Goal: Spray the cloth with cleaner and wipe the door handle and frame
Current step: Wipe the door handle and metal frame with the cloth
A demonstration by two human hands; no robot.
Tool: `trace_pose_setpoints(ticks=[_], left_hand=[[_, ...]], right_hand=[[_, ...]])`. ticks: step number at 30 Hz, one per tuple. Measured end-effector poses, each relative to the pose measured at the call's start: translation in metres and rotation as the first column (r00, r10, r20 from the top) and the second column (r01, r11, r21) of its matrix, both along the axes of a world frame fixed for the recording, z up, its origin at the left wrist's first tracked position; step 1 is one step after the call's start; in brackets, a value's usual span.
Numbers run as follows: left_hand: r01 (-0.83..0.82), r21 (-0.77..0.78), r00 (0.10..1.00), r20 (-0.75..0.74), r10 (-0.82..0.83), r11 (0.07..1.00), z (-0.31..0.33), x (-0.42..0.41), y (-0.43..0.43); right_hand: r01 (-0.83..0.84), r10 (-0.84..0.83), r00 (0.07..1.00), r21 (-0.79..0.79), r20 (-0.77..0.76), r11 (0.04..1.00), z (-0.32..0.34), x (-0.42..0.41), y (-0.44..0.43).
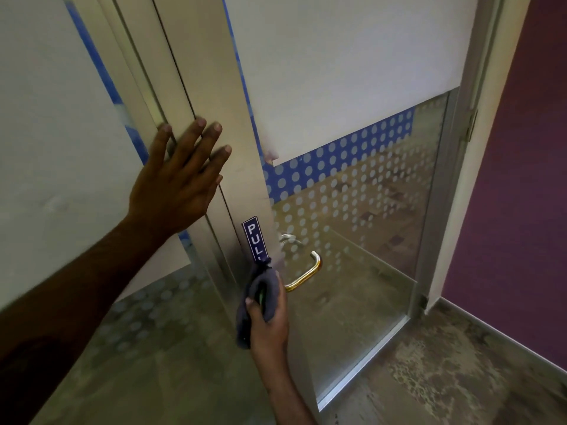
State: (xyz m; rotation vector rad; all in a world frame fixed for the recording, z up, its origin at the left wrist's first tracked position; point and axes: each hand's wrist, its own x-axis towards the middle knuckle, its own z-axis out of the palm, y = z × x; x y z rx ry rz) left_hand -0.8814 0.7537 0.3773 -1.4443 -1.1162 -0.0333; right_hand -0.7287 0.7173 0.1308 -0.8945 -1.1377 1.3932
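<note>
Hands: left [176, 182] flat, fingers spread, on the frame [214, 87]; right [270, 317] grips the upright bunched cloth [260, 289].

Left hand [178, 182] flat on door frame [211, 96]; right hand [270, 320] with cloth [260, 289] below, left of handle [306, 274].

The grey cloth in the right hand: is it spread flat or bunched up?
Bunched up: the grey cloth sits crumpled inside the right hand.
</note>
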Motion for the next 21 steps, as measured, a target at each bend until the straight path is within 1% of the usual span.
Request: trace_pose_setpoints(ticks=[2,3,5,7,8,10,12,14,18,21], left_hand=[[-0.007,0.009,0.999,0.032,0.007,1.000,-0.002,0.003,0.000],[-0.016,0.008,0.999,0.048,0.016,1.000,-0.005,0.005,0.000],[-0.034,-0.009,0.997,0.069,0.034,0.999,-0.015,0.012,0.001],[-0.036,-0.024,0.996,0.086,0.037,0.999,-0.028,0.019,0.001],[-0.043,-0.032,0.994,0.099,0.046,0.999,-0.034,0.021,0.001],[-0.079,-0.041,0.990,0.110,0.083,0.996,-0.044,0.023,0.003],[-0.122,-0.018,0.989,0.078,0.123,0.992,-0.050,0.021,0.007],[-0.145,0.002,0.988,0.045,0.145,0.989,-0.054,0.018,0.011],[-0.176,0.048,0.984,-0.003,0.176,0.983,-0.057,0.013,0.016],[-0.185,0.066,0.982,-0.016,0.186,0.981,-0.059,0.014,0.017]], right_hand=[[0.029,-0.035,0.995,-0.068,-0.090,0.997,-0.009,0.023,-0.010],[0.069,-0.074,0.993,-0.055,-0.094,0.996,-0.011,0.038,-0.009],[0.165,-0.164,0.986,0.058,-0.027,0.985,-0.007,0.074,0.004],[0.180,-0.209,0.968,0.197,0.138,0.964,0.001,0.108,0.030],[0.152,-0.219,0.943,0.263,0.251,0.953,0.004,0.120,0.046],[0.076,-0.257,0.855,0.380,0.451,0.922,0.010,0.135,0.083],[-0.018,-0.281,0.773,0.462,0.569,0.887,0.014,0.136,0.115],[-0.117,-0.289,0.714,0.516,0.638,0.849,0.013,0.125,0.137],[-0.295,-0.236,0.615,0.497,0.752,0.816,-0.005,0.102,0.155],[-0.348,-0.256,0.597,0.534,0.760,0.771,-0.017,0.102,0.161]])
